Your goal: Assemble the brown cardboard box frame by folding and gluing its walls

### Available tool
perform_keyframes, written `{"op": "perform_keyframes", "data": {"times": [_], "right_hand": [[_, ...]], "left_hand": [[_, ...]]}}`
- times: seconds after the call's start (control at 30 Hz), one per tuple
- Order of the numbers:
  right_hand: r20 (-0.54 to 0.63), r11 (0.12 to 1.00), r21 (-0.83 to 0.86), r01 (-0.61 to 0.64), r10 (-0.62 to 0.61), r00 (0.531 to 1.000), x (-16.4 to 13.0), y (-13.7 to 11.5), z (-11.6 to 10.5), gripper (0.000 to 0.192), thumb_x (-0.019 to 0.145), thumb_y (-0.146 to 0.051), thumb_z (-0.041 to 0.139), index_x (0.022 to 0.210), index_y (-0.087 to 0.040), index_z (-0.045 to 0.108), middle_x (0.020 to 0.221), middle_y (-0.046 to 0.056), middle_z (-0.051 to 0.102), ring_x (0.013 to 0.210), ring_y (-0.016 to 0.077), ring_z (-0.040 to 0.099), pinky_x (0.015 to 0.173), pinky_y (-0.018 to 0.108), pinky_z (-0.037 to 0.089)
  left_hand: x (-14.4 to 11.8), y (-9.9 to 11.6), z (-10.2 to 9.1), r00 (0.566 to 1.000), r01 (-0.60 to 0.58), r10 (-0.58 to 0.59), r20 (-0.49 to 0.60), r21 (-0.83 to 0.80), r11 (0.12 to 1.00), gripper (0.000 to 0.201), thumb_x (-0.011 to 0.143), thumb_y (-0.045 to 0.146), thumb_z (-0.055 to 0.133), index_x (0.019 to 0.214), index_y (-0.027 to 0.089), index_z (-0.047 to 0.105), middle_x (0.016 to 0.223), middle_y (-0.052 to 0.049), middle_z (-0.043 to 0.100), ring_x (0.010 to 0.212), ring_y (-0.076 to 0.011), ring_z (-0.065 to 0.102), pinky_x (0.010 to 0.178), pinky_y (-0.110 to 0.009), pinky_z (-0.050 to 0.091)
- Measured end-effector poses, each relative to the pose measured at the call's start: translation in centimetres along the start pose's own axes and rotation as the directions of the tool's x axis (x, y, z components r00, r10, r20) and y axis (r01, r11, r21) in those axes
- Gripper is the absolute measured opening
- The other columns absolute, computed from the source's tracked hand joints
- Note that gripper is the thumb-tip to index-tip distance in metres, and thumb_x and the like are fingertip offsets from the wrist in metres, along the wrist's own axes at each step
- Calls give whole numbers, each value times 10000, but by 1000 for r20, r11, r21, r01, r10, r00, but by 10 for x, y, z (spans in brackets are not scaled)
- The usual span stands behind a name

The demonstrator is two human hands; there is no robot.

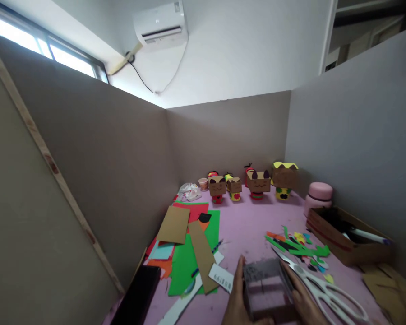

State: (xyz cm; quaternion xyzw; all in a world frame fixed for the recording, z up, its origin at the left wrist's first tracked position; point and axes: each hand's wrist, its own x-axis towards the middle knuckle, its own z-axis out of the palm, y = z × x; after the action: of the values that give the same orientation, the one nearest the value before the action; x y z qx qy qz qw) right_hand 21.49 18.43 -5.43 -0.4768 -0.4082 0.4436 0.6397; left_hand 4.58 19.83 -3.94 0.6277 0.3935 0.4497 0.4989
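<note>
A small see-through box with a greyish rim (262,270) is held low at the front of the table, between my two hands. My left hand (236,300) grips its left side, thumb up along the edge. On its right side, the fingers of my right hand (303,300) are closed round it; part of that hand is hidden. White-handled scissors (328,293) lie just right of my right hand, blades pointing away to the left. Left of my left hand is a white printed strip (221,276), near a brown cardboard strip (203,257).
Green sheets (181,271), a cardboard piece (174,224) and a black flat object (137,295) lie left. Coloured scraps (297,246), a cardboard box (350,239) and a pink jar (318,196) are right. Several cardboard-headed figures (258,183) stand along the back partition (228,135).
</note>
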Motion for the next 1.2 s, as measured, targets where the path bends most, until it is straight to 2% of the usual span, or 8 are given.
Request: {"op": "perform_keyframes", "data": {"times": [0.1, 0.23, 0.33, 0.47, 0.6, 0.73, 0.97, 1.2], "right_hand": [[-44, 974, 170, -148, 158, 986, -5, -17, 10, 662, 658, -540, 745, 1236, -268, 571, 1431, 26, 476, 1385, 273, 284, 1157, 392, 130], [18, 868, 377, -322, 341, 940, -3, -32, 7, 557, 645, -379, 781, 1165, -313, 592, 1267, -17, 630, 1184, 255, 551, 905, 338, 477], [33, 753, 524, -398, 449, 893, -1, -36, -1, 588, 538, -293, 831, 1082, -313, 608, 950, -61, 750, 844, 210, 693, 688, 275, 536], [2, 702, 599, -386, 480, 877, 1, -32, -8, 591, 469, -275, 858, 1004, -305, 608, 717, -117, 733, 590, 156, 670, 548, 230, 521], [4, 691, 602, -399, 497, 868, 2, -27, -9, 624, 461, -250, 867, 1031, -299, 620, 729, -109, 735, 484, 132, 632, 402, 196, 451], [-3, 743, 527, -412, 486, 874, 2, -19, -15, 631, 516, -287, 842, 1108, -323, 627, 1152, -57, 686, 865, 229, 688, 537, 239, 540], [-37, 880, 341, -331, 364, 931, 0, -14, -15, 629, 684, -464, 703, 1259, -312, 499, 1515, -35, 331, 1375, 323, 282, 763, 324, 551], [-68, 957, 258, -134, 156, 985, -10, -18, 5, 552, 759, -423, 666, 1273, -306, 501, 1430, 46, 465, 1356, 288, 325, 1101, 504, 214]], "left_hand": [[-8, 23, 1, 996, -62, 62, 65, 10, 998, 1177, 664, 589, 684, 1485, 84, 8, 1563, -171, 173, 1442, -276, 104, 1147, -349, 215], [-10, 44, -2, 987, -63, 47, 154, 101, 993, 1203, 657, 661, 644, 1482, 76, -8, 1576, -170, 102, 1442, -255, 140, 1163, -350, 170], [-12, 43, -12, 993, -37, 10, 114, 236, 971, 1076, 757, 682, 499, 1482, 84, -25, 1588, -136, 17, 1453, -215, 51, 1172, -362, 114], [-12, 32, -33, 994, 108, -65, -89, 675, 729, 763, 886, 412, 427, 1470, 27, 122, 1573, -192, 95, 1452, -248, 57, 1167, -440, 121], [-5, 31, -42, 991, 94, -135, -23, 832, 547, 616, 760, 290, 600, 1346, 135, 486, 1493, -194, 357, 1398, -403, 218, 1106, -613, 152], [-5, 36, -49, 997, 35, -74, 7, 832, 553, 399, 838, 218, 478, 1210, 210, 622, 1362, -131, 558, 1332, -348, 390, 1098, -590, 190], [-20, 37, -80, 982, 116, 37, -186, 743, 659, 426, 754, 93, 513, 1115, 257, 669, 1306, -112, 609, 1261, -356, 482, 1083, -618, 175], [-13, 46, -32, 954, 110, 28, -299, 434, 894, 298, 854, 440, 514, 707, 203, 618, 710, -41, 673, 724, -235, 633, 682, -310, 469]]}}
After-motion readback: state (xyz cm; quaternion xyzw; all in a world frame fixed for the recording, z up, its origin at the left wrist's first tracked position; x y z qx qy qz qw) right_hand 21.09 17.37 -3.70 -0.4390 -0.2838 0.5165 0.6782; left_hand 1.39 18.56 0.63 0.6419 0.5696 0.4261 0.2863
